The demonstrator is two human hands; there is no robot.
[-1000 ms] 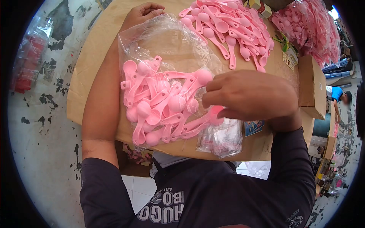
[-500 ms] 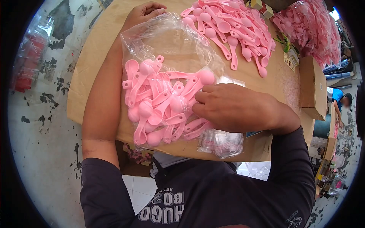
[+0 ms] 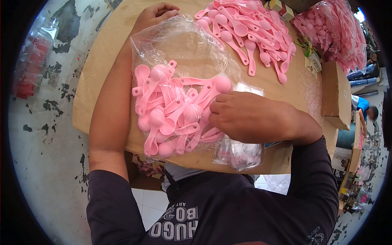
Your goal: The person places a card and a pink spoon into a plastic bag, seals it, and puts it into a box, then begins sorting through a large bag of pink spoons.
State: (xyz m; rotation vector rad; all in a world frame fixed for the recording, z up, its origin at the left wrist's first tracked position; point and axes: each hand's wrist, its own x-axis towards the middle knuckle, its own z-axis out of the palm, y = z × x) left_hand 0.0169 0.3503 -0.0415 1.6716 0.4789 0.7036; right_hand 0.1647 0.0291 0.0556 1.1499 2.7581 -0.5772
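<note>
Pink measuring spoons (image 3: 175,110) lie heaped in a clear plastic bag (image 3: 179,45), whose wide mouth spreads toward the far side of the table. My left forearm runs along the bag's left side. Beyond the bag's far edge, my left hand (image 3: 155,14) rests on the table, fingers loosely bent and thumb apart, with nothing visible in it. My right hand (image 3: 249,116) is closed at the right side of the bagged spoons; its fingertips are partly hidden, and I cannot make out what they grip. Small clear plastic packets (image 3: 239,153) lie beneath and in front of that hand.
A large pile of loose pink spoons (image 3: 249,28) covers the far part of the brown table (image 3: 98,90). Behind it stands a big full bag of spoons (image 3: 335,32). At the right is a cardboard box (image 3: 335,94). Another person (image 3: 363,106) bends over at far right.
My right hand has shifted very slightly to the right, and the spoons beside its fingers lie a little differently. My left hand stays put. The person at far right has moved a little.
</note>
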